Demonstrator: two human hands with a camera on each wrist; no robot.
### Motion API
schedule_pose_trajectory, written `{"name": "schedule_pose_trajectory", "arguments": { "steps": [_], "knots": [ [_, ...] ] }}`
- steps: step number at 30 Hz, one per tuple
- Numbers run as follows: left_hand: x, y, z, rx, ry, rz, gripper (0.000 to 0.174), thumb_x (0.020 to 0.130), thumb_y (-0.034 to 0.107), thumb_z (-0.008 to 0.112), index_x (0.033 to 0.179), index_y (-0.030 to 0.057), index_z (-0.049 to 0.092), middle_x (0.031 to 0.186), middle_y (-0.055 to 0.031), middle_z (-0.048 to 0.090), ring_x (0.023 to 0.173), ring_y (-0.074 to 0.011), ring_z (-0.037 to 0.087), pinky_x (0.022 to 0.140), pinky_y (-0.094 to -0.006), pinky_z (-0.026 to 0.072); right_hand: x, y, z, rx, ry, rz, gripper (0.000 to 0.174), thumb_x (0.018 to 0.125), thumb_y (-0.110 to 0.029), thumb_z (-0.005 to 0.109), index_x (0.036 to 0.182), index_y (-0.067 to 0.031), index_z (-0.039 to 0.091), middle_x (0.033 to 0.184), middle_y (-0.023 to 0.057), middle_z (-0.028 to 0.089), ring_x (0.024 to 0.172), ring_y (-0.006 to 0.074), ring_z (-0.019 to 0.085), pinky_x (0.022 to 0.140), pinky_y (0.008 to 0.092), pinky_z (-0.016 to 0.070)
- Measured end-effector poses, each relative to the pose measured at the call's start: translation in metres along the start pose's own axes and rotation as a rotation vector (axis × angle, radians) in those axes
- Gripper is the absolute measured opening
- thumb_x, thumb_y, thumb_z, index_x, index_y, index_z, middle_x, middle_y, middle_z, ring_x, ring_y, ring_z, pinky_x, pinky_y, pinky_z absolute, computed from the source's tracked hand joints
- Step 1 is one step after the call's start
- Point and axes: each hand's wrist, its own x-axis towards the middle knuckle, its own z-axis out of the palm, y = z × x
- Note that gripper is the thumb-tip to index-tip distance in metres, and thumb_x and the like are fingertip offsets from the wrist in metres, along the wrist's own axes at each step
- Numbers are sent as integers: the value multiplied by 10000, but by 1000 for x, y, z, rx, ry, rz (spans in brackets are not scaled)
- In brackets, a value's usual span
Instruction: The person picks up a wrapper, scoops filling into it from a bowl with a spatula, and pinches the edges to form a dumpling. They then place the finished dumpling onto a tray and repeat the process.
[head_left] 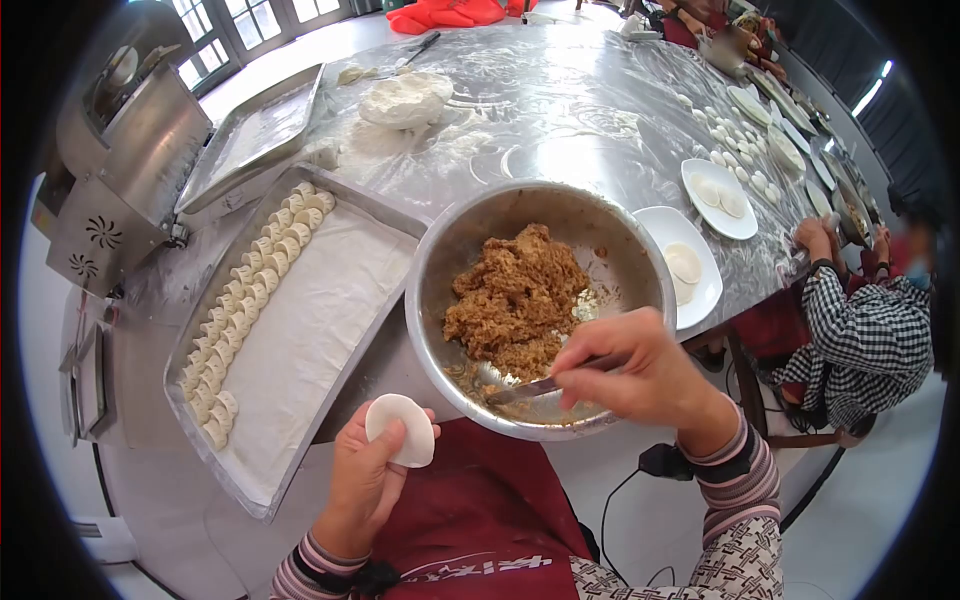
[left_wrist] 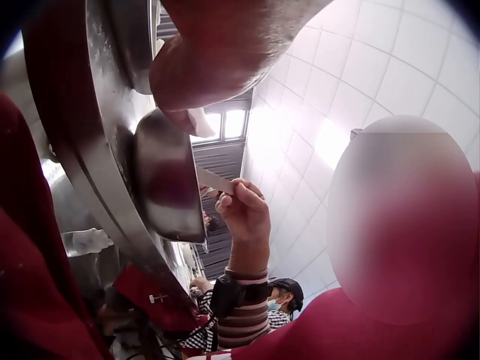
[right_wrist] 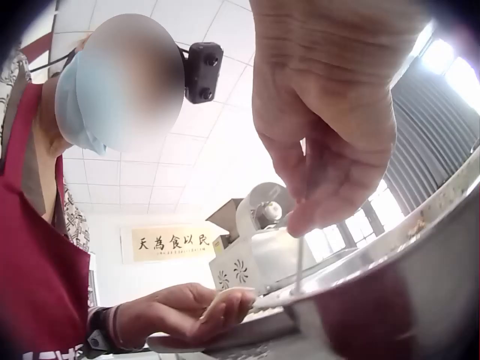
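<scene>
Shiny metal makes the big round bowl (head_left: 612, 250). Its near side sticks out past the edge of the table (head_left: 560, 110), over a red apron (head_left: 470, 510). Brown, crumbly filling (head_left: 515, 300) sits in a heap inside.

The right hand (head_left: 640, 375) curls its fingers round a thin, flat metal spreader (head_left: 545, 386). The tip lies low in the bowl by the filling. The handle end is hidden inside the fist.

The left hand (head_left: 362, 480) is just below the bowl's rim. Its fingers bend up to hold a round, soft white wrapper (head_left: 400, 428). In the left wrist view most of this hand is cut off.

Just left of the bowl lies a long tray (head_left: 310, 330) lined with white paper. Small folded dumplings (head_left: 250, 285) stand in rows along its left side, and wide white paper shows beside them. White plates (head_left: 665, 230) sit to the right of the bowl.
</scene>
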Motion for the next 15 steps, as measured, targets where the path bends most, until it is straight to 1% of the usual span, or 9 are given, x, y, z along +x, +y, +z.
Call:
{"name": "schedule_pose_trajectory", "arguments": {
  "steps": [1, 2, 3, 5, 6, 9, 11, 13, 15],
  "knots": [
    [1, -1, 0, -15, -5, -10, 277, 871, 120, 655, 1098, 22, 529, 998, -170, 654, 862, -237, 671, 776, -332, 568, 0, -1, 3, -110, -68, -57, 48, 779, -19, 639, 785, 27, 653, 673, 133, 645, 585, 158, 654, 510, 284, 482],
    [1, -1, 1, -12, -10, -11, 277, 871, 120, 655, 1098, 22, 529, 998, -170, 654, 862, -237, 671, 776, -332, 568, 2, 6, 10, -210, -46, -111, 46, 755, -13, 636, 782, 21, 648, 684, 146, 636, 588, 231, 643, 540, 316, 488],
    [-1, -2, 3, -12, -20, -19, 272, 873, 116, 652, 1098, 22, 531, 997, -169, 654, 862, -237, 672, 776, -331, 569, 4, 13, 13, -211, -43, -111, 46, 755, -13, 636, 782, 21, 648, 684, 146, 636, 588, 231, 643, 540, 316, 488],
    [-3, -2, 4, -15, -31, -22, 268, 874, 112, 649, 1098, 23, 533, 997, -169, 654, 861, -237, 672, 775, -330, 569, 9, 24, 14, -482, 27, -215, 48, 725, 0, 632, 767, 20, 644, 682, 155, 623, 604, 282, 626, 572, 342, 490],
    [-4, -1, 3, -11, -36, -9, 267, 875, 113, 648, 1099, 22, 534, 997, -168, 654, 863, -237, 671, 779, -332, 568, 8, 12, 10, -454, 25, -159, 31, 725, -2, 622, 746, 16, 636, 678, 152, 620, 621, 296, 628, 584, 365, 493],
    [-5, 2, -5, -5, -31, 12, 269, 874, 117, 650, 1099, 22, 536, 998, -169, 654, 867, -240, 670, 785, -335, 566, -1, -15, -4, -301, -33, -65, 32, 738, -15, 610, 729, 10, 627, 693, 156, 626, 630, 320, 625, 587, 377, 495],
    [-5, 0, -8, 0, -32, 18, 272, 873, 120, 653, 1099, 22, 537, 998, -170, 654, 869, -241, 669, 786, -337, 564, -4, -16, -3, -263, -159, -61, 36, 748, -29, 609, 741, 3, 625, 712, 152, 623, 652, 334, 621, 589, 387, 496],
    [-5, -1, -7, -38, -23, 2, 271, 874, 120, 651, 1099, 22, 537, 999, -171, 654, 872, -243, 668, 786, -339, 564, -3, -1, 9, -536, -156, -207, 36, 749, -31, 621, 767, 0, 630, 723, 141, 614, 665, 324, 619, 590, 383, 497],
    [-7, -1, -4, -39, -35, -14, 269, 874, 120, 651, 1098, 22, 537, 999, -170, 654, 871, -242, 669, 785, -338, 564, -1, 11, 13, -626, -109, -188, 47, 750, -32, 624, 787, -4, 632, 736, 133, 605, 678, 324, 616, 595, 394, 494]
  ]
}}
